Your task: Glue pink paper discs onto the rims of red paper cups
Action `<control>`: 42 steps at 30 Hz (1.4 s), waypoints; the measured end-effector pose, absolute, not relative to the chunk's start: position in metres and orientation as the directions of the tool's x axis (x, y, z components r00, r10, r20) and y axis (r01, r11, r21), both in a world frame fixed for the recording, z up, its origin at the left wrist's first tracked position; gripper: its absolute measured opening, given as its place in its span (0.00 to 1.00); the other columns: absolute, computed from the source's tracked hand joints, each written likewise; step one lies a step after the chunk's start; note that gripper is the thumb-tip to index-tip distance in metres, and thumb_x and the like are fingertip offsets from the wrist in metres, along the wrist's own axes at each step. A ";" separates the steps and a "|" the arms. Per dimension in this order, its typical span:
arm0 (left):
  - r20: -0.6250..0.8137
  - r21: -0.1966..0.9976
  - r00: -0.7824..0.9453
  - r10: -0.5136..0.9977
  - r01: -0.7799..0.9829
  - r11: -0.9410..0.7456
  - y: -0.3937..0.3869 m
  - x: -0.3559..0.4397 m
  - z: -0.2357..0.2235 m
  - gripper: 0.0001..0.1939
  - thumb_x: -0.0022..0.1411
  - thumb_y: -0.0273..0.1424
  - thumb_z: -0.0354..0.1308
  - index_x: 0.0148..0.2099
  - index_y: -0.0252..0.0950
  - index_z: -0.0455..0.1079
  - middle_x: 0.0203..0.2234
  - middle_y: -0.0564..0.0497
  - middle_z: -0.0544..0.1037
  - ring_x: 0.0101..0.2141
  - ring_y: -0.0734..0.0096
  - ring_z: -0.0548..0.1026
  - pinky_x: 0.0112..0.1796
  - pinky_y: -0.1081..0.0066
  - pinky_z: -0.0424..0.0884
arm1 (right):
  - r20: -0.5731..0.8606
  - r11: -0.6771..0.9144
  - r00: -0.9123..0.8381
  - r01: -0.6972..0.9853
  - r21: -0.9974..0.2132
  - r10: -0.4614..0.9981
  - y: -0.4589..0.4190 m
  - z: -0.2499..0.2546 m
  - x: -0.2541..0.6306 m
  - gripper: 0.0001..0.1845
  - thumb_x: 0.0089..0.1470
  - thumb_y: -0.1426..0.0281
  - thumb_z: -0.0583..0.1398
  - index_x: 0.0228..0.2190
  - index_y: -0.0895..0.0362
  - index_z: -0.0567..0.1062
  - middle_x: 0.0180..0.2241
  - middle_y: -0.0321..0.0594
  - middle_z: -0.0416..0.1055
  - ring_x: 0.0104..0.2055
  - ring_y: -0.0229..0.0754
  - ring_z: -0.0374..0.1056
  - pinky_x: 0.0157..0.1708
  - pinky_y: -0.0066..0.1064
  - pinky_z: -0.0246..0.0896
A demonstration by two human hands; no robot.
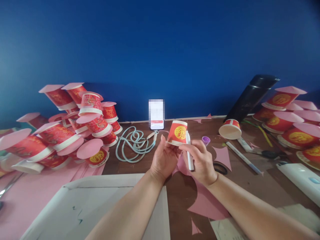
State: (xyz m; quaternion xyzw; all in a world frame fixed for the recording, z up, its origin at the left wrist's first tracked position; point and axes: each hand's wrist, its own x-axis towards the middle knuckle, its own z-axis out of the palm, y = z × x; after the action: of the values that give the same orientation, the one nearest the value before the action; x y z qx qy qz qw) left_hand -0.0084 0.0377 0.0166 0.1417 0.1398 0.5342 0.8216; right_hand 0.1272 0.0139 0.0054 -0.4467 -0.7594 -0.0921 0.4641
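Observation:
My left hand (162, 160) is closed around the lower side of a red paper cup (173, 132) with a yellow round emblem. The cup is turned rim down and tilted slightly. In my right hand (201, 163) is a slim white pen (190, 161), held upright between thumb and fingers beside the cup. The right fingertips lie close to the cup's rim; whether they touch it I cannot tell. Beneath both hands lies cut pink paper (207, 200). Behind the right hand is a small purple cap-like piece (205, 140).
Red cups with pink paper discs (57, 136) are piled at left, with more cups (281, 122) at right. A phone (157, 115) leans on the blue wall, near a coiled light-blue cord (135, 145). A black bottle (250, 96), a tipped cup (230, 129) and a white box (105, 196) surround the hands.

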 end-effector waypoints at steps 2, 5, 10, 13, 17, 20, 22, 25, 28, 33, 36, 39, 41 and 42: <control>-0.063 0.399 0.402 0.913 -0.829 0.393 0.037 -0.008 0.017 0.19 0.61 0.44 0.55 0.42 0.32 0.74 0.35 0.47 0.78 0.39 0.69 0.75 0.45 0.70 0.67 | 0.790 0.604 -0.202 0.757 -0.249 0.579 0.013 0.005 0.127 0.16 0.52 0.75 0.59 0.43 0.49 0.71 0.38 0.38 0.64 0.37 0.38 0.69 0.32 0.27 0.65; -0.046 0.414 0.420 0.907 -0.818 0.399 0.035 -0.009 0.018 0.17 0.62 0.41 0.55 0.43 0.32 0.74 0.36 0.46 0.78 0.38 0.69 0.75 0.46 0.69 0.67 | 0.792 0.632 -0.233 0.739 -0.234 0.564 0.013 0.004 0.127 0.16 0.53 0.76 0.58 0.44 0.49 0.71 0.38 0.37 0.65 0.37 0.38 0.68 0.33 0.27 0.65; -0.068 0.418 0.401 0.914 -0.820 0.391 0.037 -0.013 0.018 0.24 0.61 0.47 0.53 0.46 0.32 0.73 0.36 0.45 0.78 0.38 0.66 0.75 0.44 0.69 0.68 | 0.797 0.685 -0.287 0.699 -0.205 0.532 0.012 0.006 0.124 0.17 0.52 0.78 0.59 0.43 0.50 0.72 0.37 0.38 0.66 0.37 0.39 0.68 0.34 0.28 0.65; -0.054 0.417 0.394 0.917 -0.826 0.379 0.039 -0.013 0.017 0.25 0.61 0.47 0.53 0.48 0.31 0.72 0.38 0.45 0.78 0.39 0.67 0.75 0.44 0.70 0.68 | 0.793 0.718 -0.329 0.671 -0.184 0.512 0.011 0.007 0.123 0.15 0.52 0.78 0.58 0.42 0.51 0.72 0.36 0.39 0.66 0.35 0.39 0.68 0.33 0.29 0.65; -0.062 0.426 0.356 0.933 -0.836 0.347 0.042 -0.011 0.013 0.21 0.61 0.45 0.54 0.45 0.32 0.73 0.36 0.47 0.78 0.37 0.68 0.76 0.45 0.70 0.69 | 0.783 0.741 -0.355 0.643 -0.192 0.511 0.011 0.005 0.124 0.19 0.52 0.79 0.57 0.44 0.51 0.72 0.37 0.41 0.66 0.35 0.39 0.68 0.32 0.30 0.65; -0.093 0.435 0.333 0.938 -0.834 0.339 0.043 -0.009 0.012 0.20 0.60 0.45 0.55 0.44 0.32 0.73 0.38 0.46 0.78 0.40 0.66 0.76 0.46 0.69 0.68 | 0.800 0.742 -0.327 0.638 -0.206 0.503 0.009 0.005 0.124 0.22 0.51 0.79 0.58 0.47 0.48 0.71 0.38 0.40 0.67 0.35 0.39 0.69 0.32 0.30 0.66; -0.106 0.447 0.309 0.945 -0.834 0.323 0.041 -0.007 0.014 0.20 0.60 0.43 0.57 0.45 0.33 0.73 0.40 0.46 0.78 0.44 0.65 0.75 0.48 0.69 0.67 | 0.813 0.719 -0.276 0.656 -0.231 0.513 0.008 0.006 0.122 0.24 0.51 0.78 0.59 0.48 0.46 0.70 0.39 0.39 0.67 0.36 0.39 0.69 0.34 0.30 0.68; -0.022 0.526 0.273 0.962 -0.815 0.243 0.035 -0.004 0.018 0.16 0.59 0.38 0.58 0.46 0.34 0.73 0.42 0.46 0.78 0.46 0.64 0.74 0.50 0.68 0.65 | 0.822 0.658 -0.174 0.697 -0.287 0.542 0.009 0.011 0.121 0.25 0.51 0.77 0.60 0.50 0.46 0.68 0.40 0.41 0.68 0.40 0.43 0.70 0.38 0.37 0.70; 0.067 0.690 0.257 0.964 -0.710 0.141 0.030 -0.002 0.020 0.10 0.55 0.29 0.60 0.41 0.34 0.74 0.36 0.48 0.78 0.41 0.64 0.75 0.46 0.67 0.66 | 0.832 0.625 -0.062 0.692 -0.362 0.551 0.014 0.013 0.123 0.24 0.52 0.74 0.60 0.51 0.51 0.65 0.40 0.44 0.70 0.42 0.47 0.69 0.43 0.45 0.68; 0.082 0.847 0.279 0.957 -0.526 0.081 0.022 -0.001 0.019 0.12 0.49 0.22 0.62 0.39 0.35 0.73 0.29 0.52 0.76 0.35 0.67 0.73 0.42 0.68 0.66 | 0.801 0.573 0.099 0.648 -0.503 0.591 0.024 0.008 0.126 0.28 0.53 0.66 0.62 0.54 0.54 0.61 0.47 0.48 0.67 0.44 0.48 0.68 0.45 0.47 0.66; 0.053 0.842 0.294 0.954 -0.528 0.116 0.019 0.001 0.018 0.15 0.46 0.19 0.60 0.38 0.37 0.72 0.27 0.52 0.75 0.36 0.64 0.73 0.43 0.67 0.66 | 0.777 0.560 0.107 0.634 -0.534 0.620 0.025 0.005 0.125 0.27 0.53 0.65 0.61 0.54 0.54 0.61 0.47 0.47 0.67 0.49 0.50 0.66 0.47 0.48 0.65; 0.039 0.830 0.262 0.964 -0.546 0.114 0.017 0.002 0.016 0.15 0.45 0.18 0.60 0.37 0.37 0.72 0.28 0.51 0.75 0.39 0.61 0.72 0.46 0.66 0.65 | 0.771 0.560 0.094 0.632 -0.535 0.630 0.024 0.006 0.125 0.26 0.55 0.66 0.60 0.54 0.54 0.62 0.47 0.47 0.67 0.50 0.50 0.65 0.49 0.48 0.63; 0.034 0.829 0.246 0.969 -0.549 0.110 0.017 0.001 0.015 0.17 0.44 0.18 0.60 0.38 0.37 0.72 0.30 0.50 0.76 0.41 0.60 0.72 0.47 0.65 0.64 | 0.767 0.557 0.091 0.634 -0.537 0.635 0.022 0.008 0.125 0.25 0.56 0.66 0.59 0.54 0.54 0.62 0.48 0.47 0.67 0.51 0.50 0.64 0.50 0.48 0.63; 0.021 0.816 0.240 0.970 -0.564 0.122 0.017 0.001 0.015 0.18 0.43 0.18 0.61 0.39 0.37 0.72 0.31 0.50 0.76 0.41 0.60 0.72 0.48 0.65 0.64 | 0.766 0.557 0.089 0.634 -0.536 0.637 0.021 0.009 0.125 0.24 0.56 0.66 0.58 0.54 0.54 0.62 0.48 0.47 0.67 0.51 0.50 0.64 0.50 0.49 0.62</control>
State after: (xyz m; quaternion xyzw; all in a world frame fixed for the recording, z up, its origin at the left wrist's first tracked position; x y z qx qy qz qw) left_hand 0.0014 0.0170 0.0150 0.3677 0.2761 0.5510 0.6964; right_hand 0.1249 0.0212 0.0093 -0.4707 -0.6750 0.0012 0.5681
